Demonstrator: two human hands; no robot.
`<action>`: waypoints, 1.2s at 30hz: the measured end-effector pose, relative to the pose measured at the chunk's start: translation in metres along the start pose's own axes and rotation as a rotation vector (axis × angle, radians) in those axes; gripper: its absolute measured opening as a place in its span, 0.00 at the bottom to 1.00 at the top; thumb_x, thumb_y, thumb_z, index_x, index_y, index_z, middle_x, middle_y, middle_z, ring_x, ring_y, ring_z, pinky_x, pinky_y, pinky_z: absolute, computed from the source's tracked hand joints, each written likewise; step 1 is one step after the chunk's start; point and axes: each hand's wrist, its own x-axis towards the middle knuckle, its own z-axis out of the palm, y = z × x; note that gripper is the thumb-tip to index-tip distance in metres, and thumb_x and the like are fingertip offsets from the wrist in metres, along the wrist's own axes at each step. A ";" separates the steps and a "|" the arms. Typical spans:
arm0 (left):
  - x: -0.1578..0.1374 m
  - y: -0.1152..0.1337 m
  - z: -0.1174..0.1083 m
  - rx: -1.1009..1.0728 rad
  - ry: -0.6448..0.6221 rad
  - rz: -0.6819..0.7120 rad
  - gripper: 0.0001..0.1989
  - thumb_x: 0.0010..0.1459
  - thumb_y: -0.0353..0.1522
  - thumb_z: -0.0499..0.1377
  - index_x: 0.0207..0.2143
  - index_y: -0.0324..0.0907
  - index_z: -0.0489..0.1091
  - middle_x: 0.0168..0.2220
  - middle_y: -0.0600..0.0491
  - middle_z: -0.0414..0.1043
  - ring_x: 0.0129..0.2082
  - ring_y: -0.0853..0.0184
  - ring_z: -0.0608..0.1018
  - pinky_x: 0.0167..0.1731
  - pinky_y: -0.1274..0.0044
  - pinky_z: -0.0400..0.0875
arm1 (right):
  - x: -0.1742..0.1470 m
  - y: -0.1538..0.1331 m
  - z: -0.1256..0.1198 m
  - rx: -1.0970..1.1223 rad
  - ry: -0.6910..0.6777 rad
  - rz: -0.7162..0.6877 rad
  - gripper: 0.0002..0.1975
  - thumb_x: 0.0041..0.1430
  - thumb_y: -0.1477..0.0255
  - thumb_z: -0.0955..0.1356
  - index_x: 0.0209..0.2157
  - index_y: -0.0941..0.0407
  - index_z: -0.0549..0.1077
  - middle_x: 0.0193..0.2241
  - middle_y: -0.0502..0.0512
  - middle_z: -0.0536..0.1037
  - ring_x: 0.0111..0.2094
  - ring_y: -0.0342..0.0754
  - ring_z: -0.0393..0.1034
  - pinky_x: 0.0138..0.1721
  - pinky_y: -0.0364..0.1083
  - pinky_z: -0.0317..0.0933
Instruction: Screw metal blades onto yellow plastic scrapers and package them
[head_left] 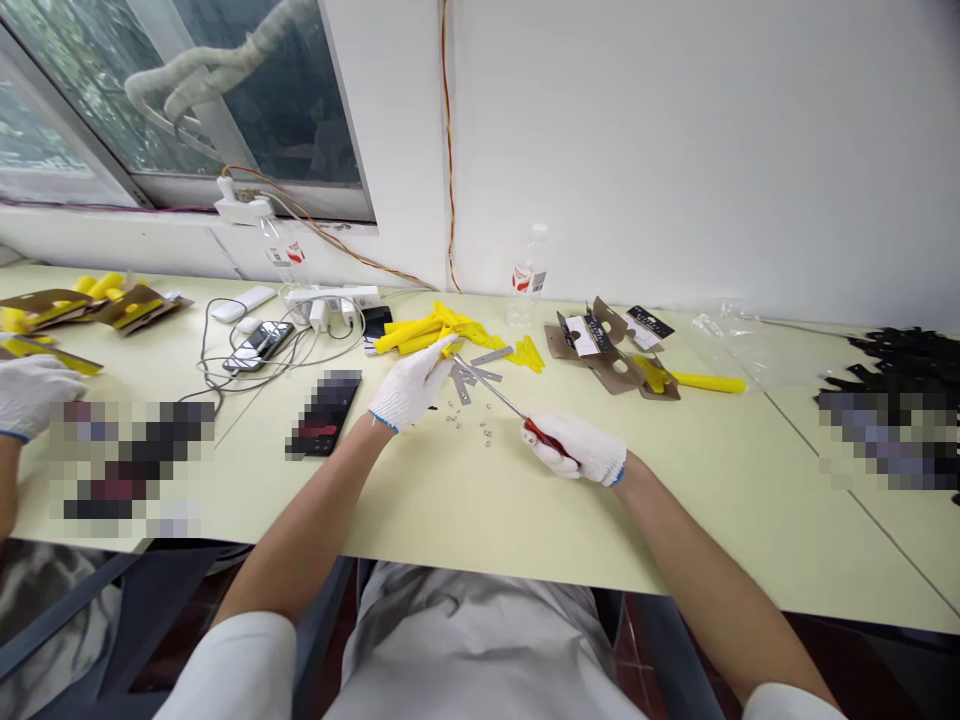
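Observation:
My left hand [412,385], in a white knit glove, is closed around a small yellow plastic part [451,349], mostly hidden by the fingers. In my right hand [589,447], also gloved, is a screwdriver [501,398] with a red handle. Its shaft points up and left, with the tip at the yellow part; whether it sits on a screw I cannot tell. Flat grey metal strips [487,374] lie just beyond the shaft. Several small screws [486,436] are scattered on the table between my hands. Behind my left hand is a pile of yellow plastic parts [420,332].
Opened brown packaging [559,343] and a yellow-handled piece [709,383] lie right. Black parts [900,365] are heaped far right. A plastic bottle [529,280] stands by the wall. Left are a phone [326,405], cables [214,345] and another person's gloved hand [34,392].

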 end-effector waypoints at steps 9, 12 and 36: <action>0.003 -0.005 -0.001 0.024 -0.008 -0.020 0.25 0.84 0.46 0.51 0.65 0.38 0.76 0.50 0.45 0.84 0.48 0.56 0.83 0.57 0.62 0.78 | 0.004 -0.005 0.016 -0.397 0.289 -0.154 0.27 0.77 0.46 0.62 0.34 0.53 0.69 0.22 0.47 0.67 0.21 0.43 0.57 0.25 0.46 0.52; 0.003 -0.005 -0.004 0.029 -0.012 -0.029 0.25 0.84 0.46 0.51 0.63 0.38 0.76 0.48 0.46 0.83 0.47 0.57 0.83 0.57 0.63 0.78 | 0.006 -0.006 0.020 -0.595 0.465 -0.265 0.27 0.74 0.47 0.64 0.29 0.53 0.67 0.24 0.51 0.71 0.27 0.47 0.63 0.33 0.48 0.56; -0.001 0.000 0.001 0.075 -0.052 -0.046 0.32 0.83 0.54 0.48 0.64 0.39 0.74 0.46 0.43 0.83 0.48 0.55 0.84 0.55 0.64 0.77 | -0.003 -0.013 0.020 -0.298 0.279 -0.010 0.31 0.72 0.41 0.62 0.33 0.54 0.72 0.26 0.51 0.71 0.24 0.44 0.60 0.24 0.45 0.53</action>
